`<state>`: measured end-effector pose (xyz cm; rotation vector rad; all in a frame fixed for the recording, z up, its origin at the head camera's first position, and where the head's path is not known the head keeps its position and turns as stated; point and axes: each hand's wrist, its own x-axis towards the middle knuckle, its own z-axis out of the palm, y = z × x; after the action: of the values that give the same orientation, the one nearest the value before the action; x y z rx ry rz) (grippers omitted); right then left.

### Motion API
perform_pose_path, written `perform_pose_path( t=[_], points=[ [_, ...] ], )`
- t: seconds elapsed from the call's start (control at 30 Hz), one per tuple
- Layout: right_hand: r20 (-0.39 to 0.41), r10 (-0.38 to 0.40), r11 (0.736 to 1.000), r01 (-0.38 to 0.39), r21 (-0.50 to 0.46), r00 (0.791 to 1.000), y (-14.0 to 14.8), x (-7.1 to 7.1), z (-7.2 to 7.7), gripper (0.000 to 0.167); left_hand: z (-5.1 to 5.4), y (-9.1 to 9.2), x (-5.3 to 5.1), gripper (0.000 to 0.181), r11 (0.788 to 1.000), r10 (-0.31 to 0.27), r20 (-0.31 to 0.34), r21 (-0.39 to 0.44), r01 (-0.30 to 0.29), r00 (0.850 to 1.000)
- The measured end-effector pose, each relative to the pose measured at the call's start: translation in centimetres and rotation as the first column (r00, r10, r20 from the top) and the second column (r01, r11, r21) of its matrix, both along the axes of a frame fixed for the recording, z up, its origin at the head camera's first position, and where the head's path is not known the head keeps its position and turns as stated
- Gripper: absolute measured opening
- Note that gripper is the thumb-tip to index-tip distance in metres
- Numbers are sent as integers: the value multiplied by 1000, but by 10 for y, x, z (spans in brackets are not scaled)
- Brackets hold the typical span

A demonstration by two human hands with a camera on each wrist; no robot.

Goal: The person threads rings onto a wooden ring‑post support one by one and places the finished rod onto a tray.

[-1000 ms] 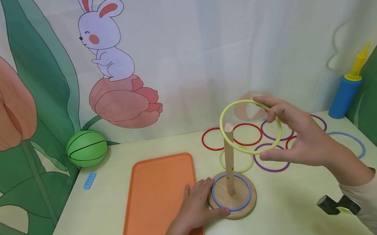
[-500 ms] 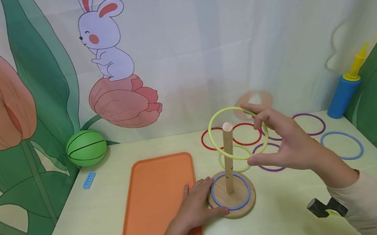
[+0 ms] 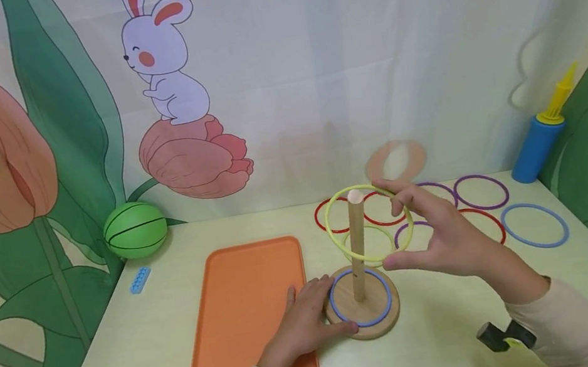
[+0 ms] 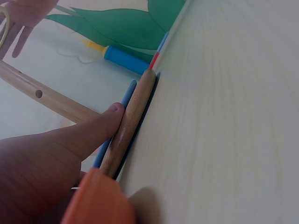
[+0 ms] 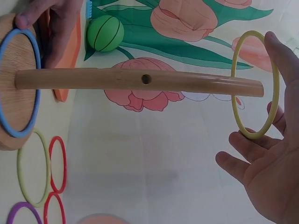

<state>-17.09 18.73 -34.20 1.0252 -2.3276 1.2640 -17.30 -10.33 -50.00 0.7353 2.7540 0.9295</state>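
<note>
My right hand (image 3: 444, 237) pinches a yellow ring (image 3: 329, 229) between thumb and fingers. The upper end of the wooden peg (image 3: 357, 234) passes through this tilted ring, as the right wrist view confirms. Around the foot of the peg, a blue ring (image 3: 371, 324) lies on the round wooden base (image 3: 347, 296). My left hand (image 3: 303, 323) holds the base at its left edge, fingers at the far side and thumb at the near side. In the left wrist view the thumb (image 4: 96, 133) presses against the base's edge (image 4: 133, 116) beside the blue ring.
An orange tray (image 3: 251, 278) lies left of the stand, under the left forearm. Several red, purple, green and blue rings (image 3: 540, 246) lie behind and to the right. A green ball (image 3: 135, 229), a small blue brick (image 3: 140, 281) and a blue pump (image 3: 538, 148) stand farther out.
My right hand has moved left and down, bringing the yellow ring from beside the peg's top to around it. The left hand has stayed on the base.
</note>
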Motion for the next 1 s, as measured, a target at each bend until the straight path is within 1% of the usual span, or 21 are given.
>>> perform_pose_path(
  t=[0.1, 0.33, 0.47, 0.67, 0.83, 1.0],
  points=[
    [20, -5, 1000, 5, -4, 1000, 0, 1, -9, 63, -1, 0, -1, 101, 1000, -3, -4, 4, 3, 1000],
    [72, 29, 999, -26, -46, 997, 1, 5, -30, 62, -3, 1, -1, 100, 1000, -2, -23, 8, 2, 1000],
    [98, 18, 999, -15, -40, 995, 1, 8, -43, 60, -3, 1, -1, 101, 1000, -6, -22, 13, 7, 1000],
    [92, 8, 1000, -6, -18, 996, -1, 11, -64, 57, -3, -1, 1, 100, 1000, -4, -13, 0, 4, 1000],
    [75, 18, 1000, -16, -23, 997, 0, 9, -81, 53, -3, -1, 0, 100, 1000, -2, -18, 2, 2, 1000],
    [81, 11, 1000, -10, -13, 997, 2, 6, -90, 53, -3, 1, -1, 99, 1000, -1, -18, -1, 1, 1000]
  ],
)
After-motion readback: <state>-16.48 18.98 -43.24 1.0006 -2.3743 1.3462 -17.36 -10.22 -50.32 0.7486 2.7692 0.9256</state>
